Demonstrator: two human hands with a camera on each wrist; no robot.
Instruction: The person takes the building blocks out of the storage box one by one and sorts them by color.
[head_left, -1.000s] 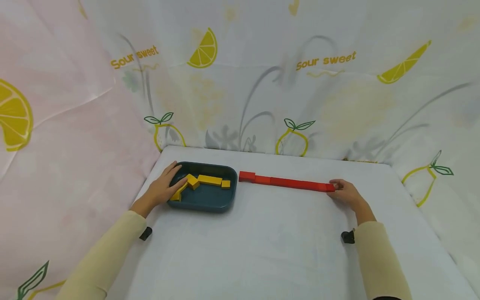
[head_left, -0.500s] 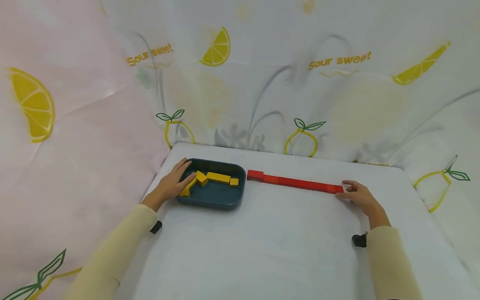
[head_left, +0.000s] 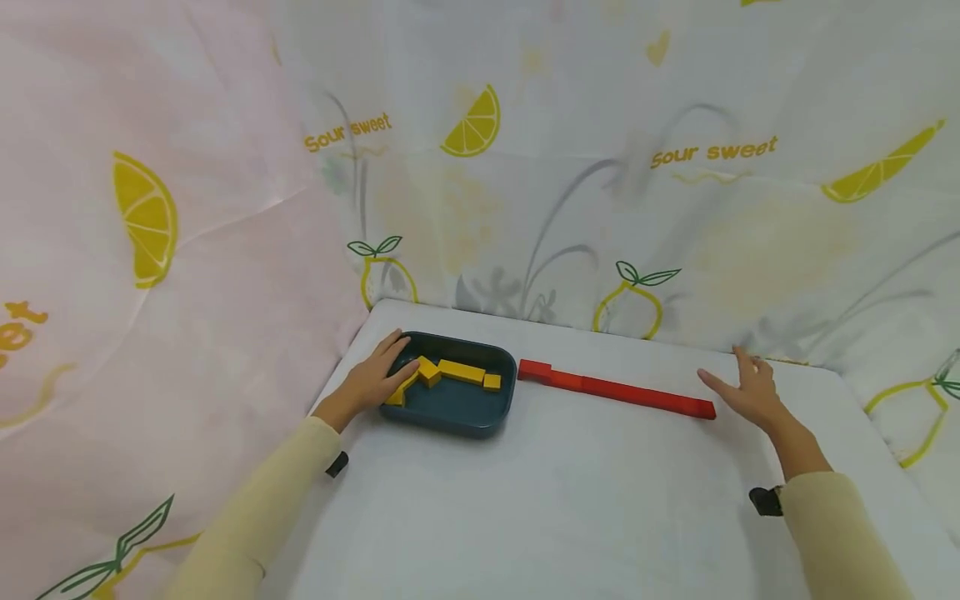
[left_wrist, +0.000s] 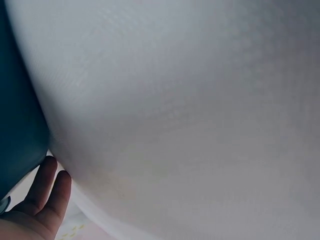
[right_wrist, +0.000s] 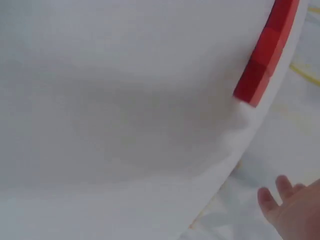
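My left hand [head_left: 370, 385] is at the left end of a dark teal tray [head_left: 450, 421], its thumb over the inside and its fingers along the outer rim, holding that edge. In the left wrist view, two fingertips show against the wall of the tray [left_wrist: 20, 100]. Several yellow blocks [head_left: 461, 372] lie in the tray; the thumb partly covers the leftmost ones. Red blocks [head_left: 637, 393] stand end to end in a long row right of the tray. Beyond the row's right end, my right hand [head_left: 757, 398] is raised with fingers spread, touching nothing.
A white cloth covers the table [head_left: 585, 500]. Lemon-printed fabric [head_left: 570, 208] hangs behind the back edge, and pinkish fabric [head_left: 225, 333] hangs at the left. The row's right end block [right_wrist: 251, 86] also shows in the right wrist view.
My right hand has let go of the row's right end and moved away to the right, its fingers opening. The left hand stays on the tray. The head view has shifted left.
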